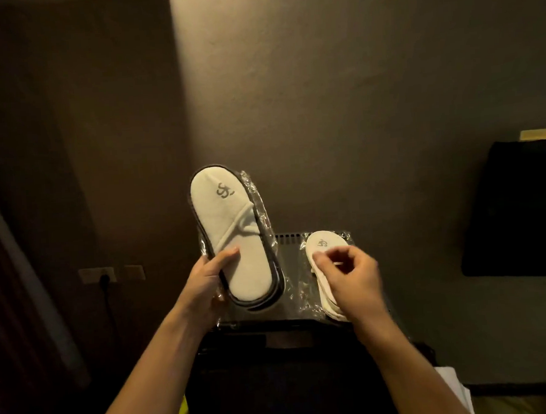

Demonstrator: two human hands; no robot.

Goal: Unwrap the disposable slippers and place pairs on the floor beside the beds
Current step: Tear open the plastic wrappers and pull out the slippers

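1. The left hand point(210, 276) grips a white slipper pair point(232, 238), raised, its clear wrapper point(259, 207) behind it.
2. The right hand point(349, 272), fingers loosely curled and blurred, hovers over a second wrapped pair point(322, 251) lying on the dark cabinet top point(294, 260).

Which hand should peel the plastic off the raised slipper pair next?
Right. The left hand already grips the raised slipper pair, while the right hand is loosely curled, apparently holding nothing, close to the plastic wrap.
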